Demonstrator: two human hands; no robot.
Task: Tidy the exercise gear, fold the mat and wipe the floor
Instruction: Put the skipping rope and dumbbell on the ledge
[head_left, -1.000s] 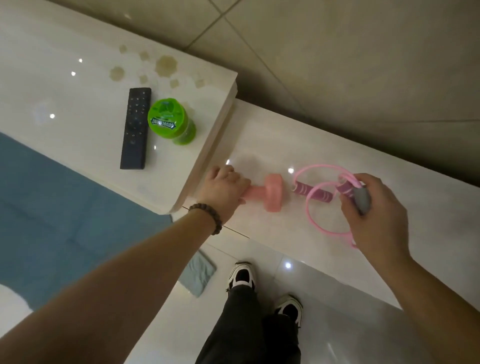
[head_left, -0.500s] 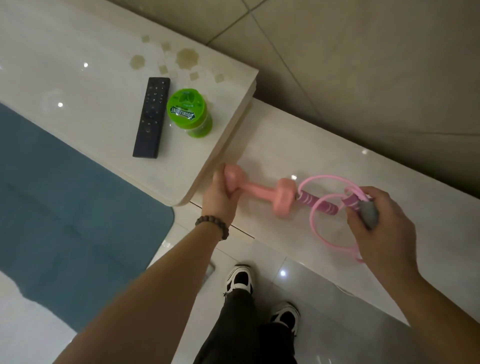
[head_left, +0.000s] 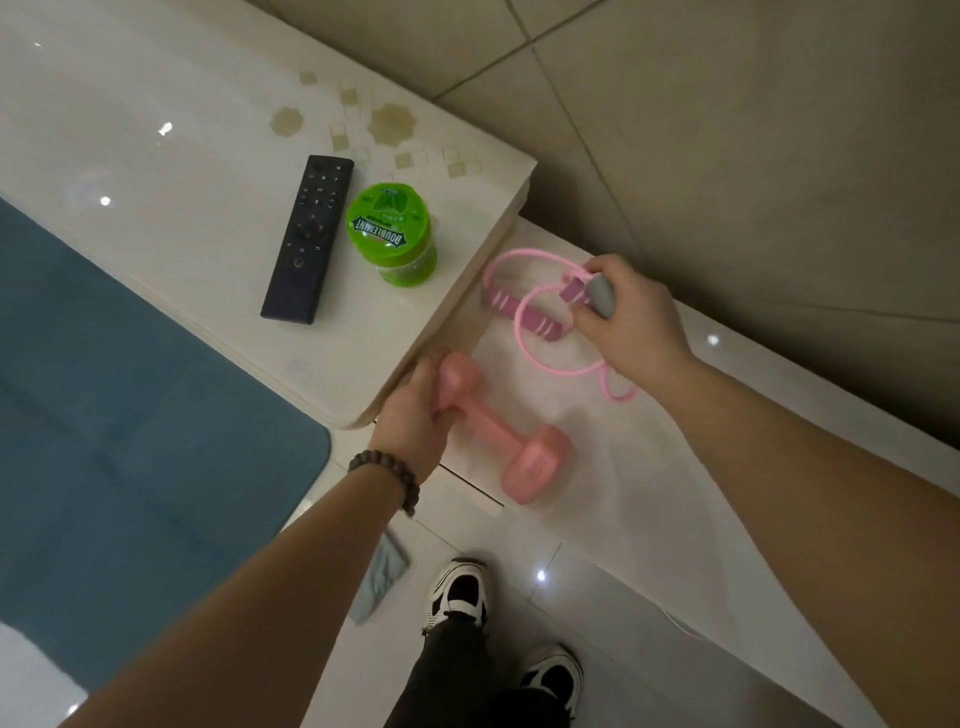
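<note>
**One brand name legible, on the green jar lid**

The only readable wording stands on the round lid of the green jar (head_left: 390, 235): "DOUBLEMINT", in white capitals on a dark arrow-shaped band across the middle of the lid. From this view the word appears upside down and runs at a slant. Above that band the lid carries a leaf picture and some smaller marks, too small to make out. The black remote control (head_left: 309, 238) just beside the jar bears pale button symbols, but none can be read as a letter or number.
</note>
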